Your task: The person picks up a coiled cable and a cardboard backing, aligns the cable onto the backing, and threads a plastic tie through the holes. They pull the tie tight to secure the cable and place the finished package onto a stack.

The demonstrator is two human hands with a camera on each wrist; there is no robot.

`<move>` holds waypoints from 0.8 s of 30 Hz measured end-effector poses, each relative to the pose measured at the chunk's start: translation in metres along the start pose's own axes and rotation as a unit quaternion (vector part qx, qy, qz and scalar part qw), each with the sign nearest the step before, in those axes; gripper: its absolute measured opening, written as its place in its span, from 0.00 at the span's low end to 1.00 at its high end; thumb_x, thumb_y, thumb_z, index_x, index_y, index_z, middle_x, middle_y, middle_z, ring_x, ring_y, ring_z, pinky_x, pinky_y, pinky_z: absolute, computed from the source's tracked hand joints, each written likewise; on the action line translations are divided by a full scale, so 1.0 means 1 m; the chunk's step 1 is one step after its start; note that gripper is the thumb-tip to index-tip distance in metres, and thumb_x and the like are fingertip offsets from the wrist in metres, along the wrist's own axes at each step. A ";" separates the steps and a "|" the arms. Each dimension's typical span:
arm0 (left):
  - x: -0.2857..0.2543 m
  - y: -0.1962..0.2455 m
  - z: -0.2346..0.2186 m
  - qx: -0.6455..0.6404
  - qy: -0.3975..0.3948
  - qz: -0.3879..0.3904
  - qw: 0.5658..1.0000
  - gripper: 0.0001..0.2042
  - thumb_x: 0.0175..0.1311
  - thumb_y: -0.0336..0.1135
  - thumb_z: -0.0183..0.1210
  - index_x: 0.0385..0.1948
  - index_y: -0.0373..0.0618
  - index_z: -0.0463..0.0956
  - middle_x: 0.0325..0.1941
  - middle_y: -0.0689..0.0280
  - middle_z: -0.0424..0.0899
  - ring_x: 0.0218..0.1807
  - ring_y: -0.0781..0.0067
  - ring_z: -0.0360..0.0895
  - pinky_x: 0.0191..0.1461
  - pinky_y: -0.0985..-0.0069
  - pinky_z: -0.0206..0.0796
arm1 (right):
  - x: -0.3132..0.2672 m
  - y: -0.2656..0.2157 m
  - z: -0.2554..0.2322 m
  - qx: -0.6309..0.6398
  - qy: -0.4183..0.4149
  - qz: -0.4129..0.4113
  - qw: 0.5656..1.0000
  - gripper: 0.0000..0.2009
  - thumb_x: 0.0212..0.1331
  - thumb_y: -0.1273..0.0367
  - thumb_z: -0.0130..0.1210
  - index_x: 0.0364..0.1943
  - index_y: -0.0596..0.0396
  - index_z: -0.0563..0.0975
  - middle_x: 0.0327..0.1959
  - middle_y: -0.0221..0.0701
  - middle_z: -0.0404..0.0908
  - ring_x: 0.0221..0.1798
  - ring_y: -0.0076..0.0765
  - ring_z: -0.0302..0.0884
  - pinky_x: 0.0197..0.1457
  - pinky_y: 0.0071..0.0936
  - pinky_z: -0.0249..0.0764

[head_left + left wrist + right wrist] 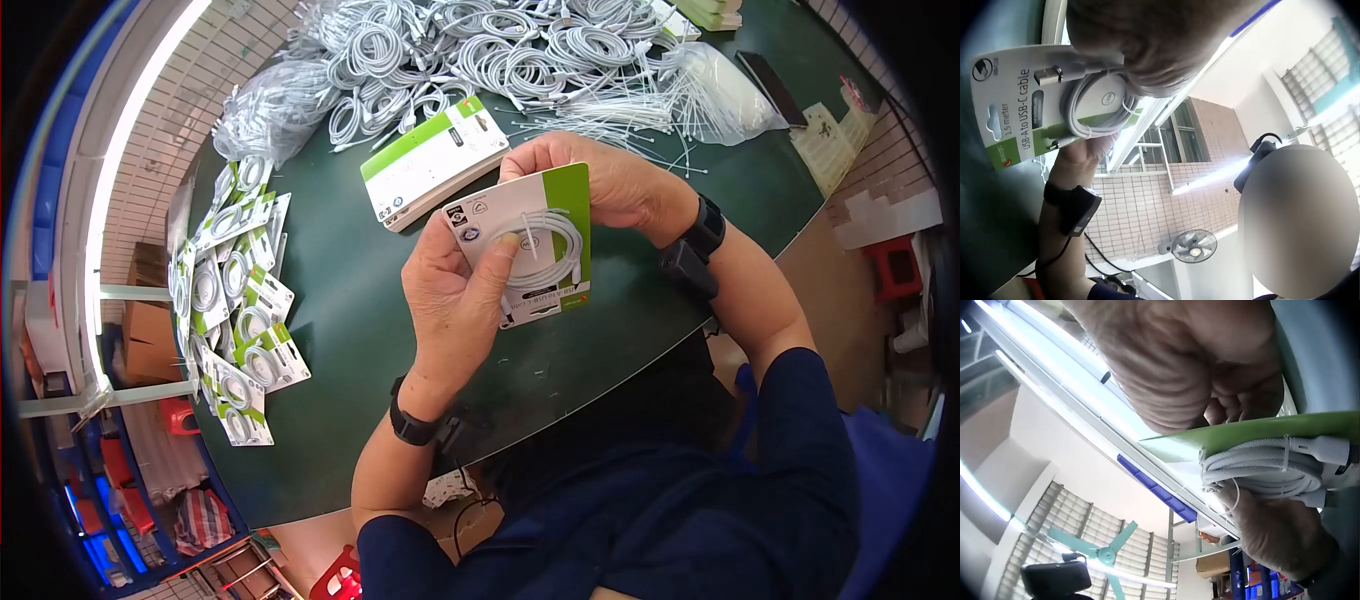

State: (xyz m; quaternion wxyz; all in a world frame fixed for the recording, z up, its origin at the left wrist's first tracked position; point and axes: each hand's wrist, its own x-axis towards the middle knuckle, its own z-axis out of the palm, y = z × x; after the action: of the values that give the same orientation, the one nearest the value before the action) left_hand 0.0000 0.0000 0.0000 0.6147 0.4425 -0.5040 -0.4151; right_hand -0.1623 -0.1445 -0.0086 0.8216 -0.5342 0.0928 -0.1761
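My left hand holds a white-and-green cable card, thumb across its front. A coiled white USB-A to USB-C cable lies against the card's face, bound by a thin white tie. In the left wrist view the card's print and the USB-A plug show. Behind the card's upper edge is my right hand, its fingers bent and the fingertips hidden; I cannot tell what they pinch. The right wrist view shows this hand close against the back of the card.
A stack of blank-faced cards lies just beyond my hands on the green table. Finished-looking carded cables pile up at the left. Loose coiled cables cover the far side, beside scattered white ties and a dark phone-like slab.
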 end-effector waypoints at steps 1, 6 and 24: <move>0.001 0.000 -0.001 -0.007 -0.001 -0.005 1.000 0.16 0.71 0.24 0.61 0.58 0.31 0.73 0.51 0.57 0.86 0.51 0.74 0.84 0.56 0.75 0.77 | 0.001 0.001 -0.001 -0.011 0.005 -0.012 1.000 0.17 0.61 0.56 0.71 0.35 0.53 0.77 0.34 0.20 0.81 0.35 0.11 0.74 0.38 0.12 0.71; 0.002 -0.003 -0.005 -0.038 0.002 -0.010 0.999 0.16 0.71 0.23 0.61 0.58 0.31 0.74 0.51 0.57 0.87 0.51 0.75 0.84 0.56 0.75 0.76 | 0.004 0.005 -0.002 -0.077 0.028 -0.056 0.995 0.17 0.62 0.56 0.70 0.34 0.53 0.76 0.33 0.19 0.80 0.35 0.10 0.73 0.37 0.12 0.70; -0.004 -0.002 0.002 -0.013 0.008 -0.031 0.999 0.13 0.68 0.25 0.63 0.52 0.34 0.76 0.47 0.59 0.88 0.46 0.78 0.85 0.51 0.77 0.78 | 0.011 0.018 0.007 -0.445 0.207 -0.200 0.848 0.12 0.64 0.67 0.64 0.30 0.56 0.73 0.26 0.25 0.74 0.29 0.20 0.68 0.30 0.24 0.67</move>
State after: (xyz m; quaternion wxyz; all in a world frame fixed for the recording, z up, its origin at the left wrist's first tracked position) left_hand -0.0030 0.0029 -0.0023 0.6115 0.4527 -0.4798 -0.4370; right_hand -0.1464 -0.1365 -0.0220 0.4045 -0.8009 0.2202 -0.3828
